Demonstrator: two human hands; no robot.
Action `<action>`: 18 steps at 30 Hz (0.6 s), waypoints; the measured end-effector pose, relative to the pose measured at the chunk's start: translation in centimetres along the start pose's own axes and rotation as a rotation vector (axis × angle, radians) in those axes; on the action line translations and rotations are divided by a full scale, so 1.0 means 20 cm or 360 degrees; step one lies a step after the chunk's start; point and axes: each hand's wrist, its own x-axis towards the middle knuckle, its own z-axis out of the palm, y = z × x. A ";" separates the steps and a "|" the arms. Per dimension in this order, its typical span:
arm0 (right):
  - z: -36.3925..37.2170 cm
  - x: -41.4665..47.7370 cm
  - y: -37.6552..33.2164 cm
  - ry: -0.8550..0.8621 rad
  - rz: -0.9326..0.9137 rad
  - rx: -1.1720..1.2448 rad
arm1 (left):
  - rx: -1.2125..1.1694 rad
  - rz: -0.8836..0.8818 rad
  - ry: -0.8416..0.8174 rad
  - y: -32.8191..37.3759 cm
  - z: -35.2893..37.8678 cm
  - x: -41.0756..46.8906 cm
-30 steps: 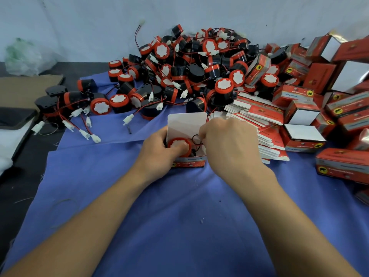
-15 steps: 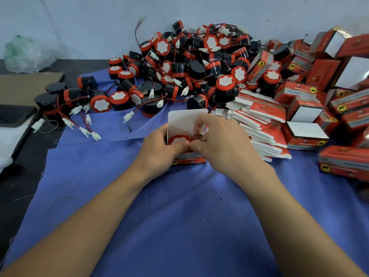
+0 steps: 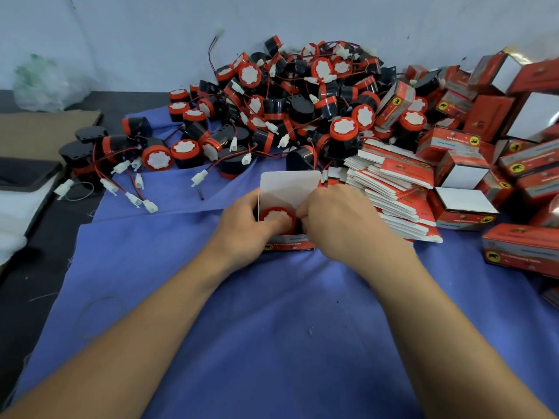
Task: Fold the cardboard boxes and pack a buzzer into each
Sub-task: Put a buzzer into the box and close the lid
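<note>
Red-capped black plastic buzzer (image 3: 276, 217) sits inside our open red-and-white cardboard box (image 3: 290, 189) on blue cloth (image 3: 272, 328), left hand (image 3: 242, 229) clasping the box with thumb on cap, right hand (image 3: 338, 223) curled with its hold hidden; we judge it light, rigid, best gripped by its rim.

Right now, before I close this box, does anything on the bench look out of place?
Yes: one red box sits tilted among the loose buzzers at the pile's right side, apart from the other boxes. Nothing looks spilled or damaged.
</note>
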 end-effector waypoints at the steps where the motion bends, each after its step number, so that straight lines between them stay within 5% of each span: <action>1: 0.00 0.00 -0.01 0.0033 0.0035 0.0017 | 0.0004 0.0010 -0.0011 0.00 0.00 0.00; 8: 0.10 -0.02 -0.08 0.0719 0.0399 0.0299 | 0.0014 0.0007 -0.0062 -0.01 -0.02 0.02; 13: 0.08 -0.06 0.06 0.1102 0.0656 0.1704 | -0.0033 -0.0035 -0.0008 -0.03 -0.01 0.02; 16: 0.06 -0.07 0.17 0.0877 0.0726 0.2446 | -0.0041 -0.0045 0.0011 -0.03 0.00 0.02; 18: 0.08 -0.07 0.17 0.0508 0.0723 0.2465 | -0.0045 -0.0038 0.0005 -0.03 0.00 0.02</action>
